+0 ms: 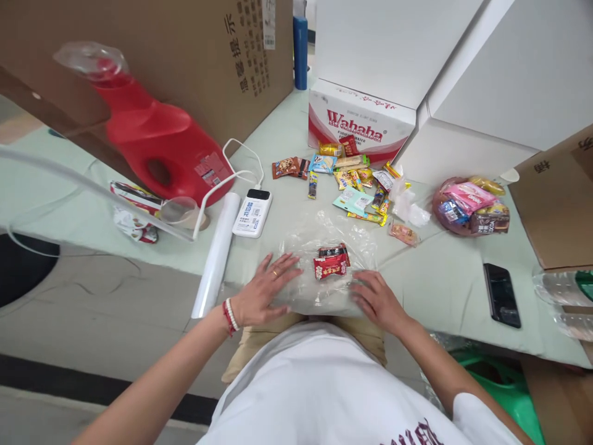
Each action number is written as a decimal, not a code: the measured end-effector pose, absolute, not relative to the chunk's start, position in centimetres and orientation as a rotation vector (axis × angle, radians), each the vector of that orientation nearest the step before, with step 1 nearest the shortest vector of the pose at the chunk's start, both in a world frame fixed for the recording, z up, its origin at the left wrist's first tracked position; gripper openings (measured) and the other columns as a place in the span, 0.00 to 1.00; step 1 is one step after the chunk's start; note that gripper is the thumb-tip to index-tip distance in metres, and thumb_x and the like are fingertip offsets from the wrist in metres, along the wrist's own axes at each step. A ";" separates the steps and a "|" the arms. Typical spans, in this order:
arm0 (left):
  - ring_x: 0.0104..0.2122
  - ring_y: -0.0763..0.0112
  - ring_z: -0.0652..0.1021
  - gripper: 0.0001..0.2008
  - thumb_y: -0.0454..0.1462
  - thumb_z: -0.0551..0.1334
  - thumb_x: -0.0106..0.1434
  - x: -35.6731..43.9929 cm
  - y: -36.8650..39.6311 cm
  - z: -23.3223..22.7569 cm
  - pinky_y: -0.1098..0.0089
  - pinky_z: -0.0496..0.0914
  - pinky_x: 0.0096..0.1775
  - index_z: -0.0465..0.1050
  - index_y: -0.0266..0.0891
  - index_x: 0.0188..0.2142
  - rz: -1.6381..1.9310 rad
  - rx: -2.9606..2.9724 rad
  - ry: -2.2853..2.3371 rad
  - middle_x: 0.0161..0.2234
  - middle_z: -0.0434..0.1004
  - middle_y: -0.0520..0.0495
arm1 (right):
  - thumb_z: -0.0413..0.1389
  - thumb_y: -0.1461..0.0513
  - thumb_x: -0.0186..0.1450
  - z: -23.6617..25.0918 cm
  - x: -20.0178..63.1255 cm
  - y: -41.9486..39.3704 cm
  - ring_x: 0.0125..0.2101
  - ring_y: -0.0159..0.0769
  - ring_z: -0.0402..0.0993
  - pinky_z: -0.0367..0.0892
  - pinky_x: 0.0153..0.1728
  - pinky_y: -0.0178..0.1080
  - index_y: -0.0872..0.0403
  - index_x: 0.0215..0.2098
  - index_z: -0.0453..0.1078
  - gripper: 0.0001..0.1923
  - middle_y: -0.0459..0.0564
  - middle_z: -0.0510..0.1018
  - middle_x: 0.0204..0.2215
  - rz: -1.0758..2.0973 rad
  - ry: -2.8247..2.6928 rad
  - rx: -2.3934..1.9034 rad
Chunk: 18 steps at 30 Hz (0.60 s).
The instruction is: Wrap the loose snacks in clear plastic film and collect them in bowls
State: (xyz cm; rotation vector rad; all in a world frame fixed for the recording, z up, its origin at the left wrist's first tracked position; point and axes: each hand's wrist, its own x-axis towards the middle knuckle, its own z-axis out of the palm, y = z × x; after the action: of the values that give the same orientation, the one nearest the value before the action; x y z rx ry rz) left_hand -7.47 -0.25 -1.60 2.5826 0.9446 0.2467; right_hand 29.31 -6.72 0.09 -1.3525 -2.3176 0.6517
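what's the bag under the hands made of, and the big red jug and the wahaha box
Bag: thin clear plastic film, probably; glossy, crinkled, the table shows through. Both hands, left hand and right hand, press flat on it.
Red jug: moulded plastic, smooth and shiny, clear cap.
Wahaha box: printed cardboard, matte, folded edges.

Your left hand [262, 290] and right hand [377, 300] press a clear bag [324, 272] — thin, crinkly, glossy plastic film. Red snack packets [331, 262] inside: shiny foil-like wrap. Table cover [440, 278] looks matt, smooth. Red jug [157, 139] — glossy hard plastic. Phone [501, 293]: black glass-like sheen. Wahaha box [359, 123] is printed cardboard
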 end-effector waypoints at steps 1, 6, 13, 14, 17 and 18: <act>0.75 0.43 0.51 0.44 0.56 0.64 0.62 -7.5 -0.5 -1.5 0.38 0.42 0.72 0.58 0.47 0.73 0.223 2.597 0.913 0.76 0.52 0.38 | 0.49 0.57 0.76 0.0 29.2 -6.5 0.59 0.50 0.69 0.68 0.60 0.60 0.45 0.50 0.76 0.13 0.57 0.75 0.57 0.665 -2.249 -1.361; 0.75 0.44 0.51 0.33 0.52 0.67 0.62 -7.0 -0.4 -1.6 0.36 0.41 0.71 0.71 0.53 0.65 0.192 2.622 0.947 0.73 0.59 0.42 | 0.52 0.54 0.74 2.2 29.8 -2.0 0.54 0.45 0.74 0.71 0.57 0.54 0.47 0.44 0.76 0.11 0.56 0.77 0.53 0.869 -2.063 -1.279; 0.73 0.55 0.60 0.25 0.38 0.59 0.63 -6.0 1.9 -0.7 0.42 0.45 0.73 0.75 0.48 0.60 0.223 2.505 0.972 0.67 0.71 0.44 | 0.56 0.43 0.68 1.7 30.2 3.6 0.30 0.37 0.78 0.74 0.37 0.41 0.52 0.40 0.71 0.21 0.45 0.79 0.29 1.498 -1.687 -1.436; 0.74 0.52 0.57 0.28 0.38 0.61 0.61 -5.7 1.7 -0.5 0.41 0.43 0.73 0.74 0.46 0.61 0.253 2.522 0.983 0.70 0.67 0.43 | 0.57 0.43 0.67 1.4 30.0 3.9 0.28 0.35 0.78 0.73 0.35 0.40 0.52 0.39 0.70 0.21 0.44 0.79 0.27 1.539 -1.646 -1.452; 0.76 0.43 0.49 0.29 0.42 0.67 0.60 -4.5 0.4 -0.5 0.36 0.35 0.72 0.74 0.47 0.61 0.393 2.599 0.975 0.73 0.59 0.41 | 0.60 0.43 0.63 1.2 29.2 4.2 0.26 0.33 0.76 0.72 0.32 0.37 0.52 0.36 0.69 0.21 0.42 0.78 0.24 1.594 -1.555 -1.488; 0.75 0.44 0.51 0.23 0.43 0.67 0.62 -4.0 0.0 -0.7 0.36 0.34 0.71 0.77 0.49 0.57 0.454 2.606 0.961 0.72 0.63 0.43 | 0.61 0.43 0.62 1.3 29.0 4.2 0.25 0.33 0.77 0.72 0.31 0.36 0.52 0.36 0.69 0.21 0.42 0.78 0.24 1.609 -1.522 -1.500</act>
State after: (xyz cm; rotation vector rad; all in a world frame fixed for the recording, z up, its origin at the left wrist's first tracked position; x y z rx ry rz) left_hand -4.01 -0.04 -0.73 2.6064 0.9613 0.4538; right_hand 28.97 4.24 1.25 -1.5001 -1.5220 1.6088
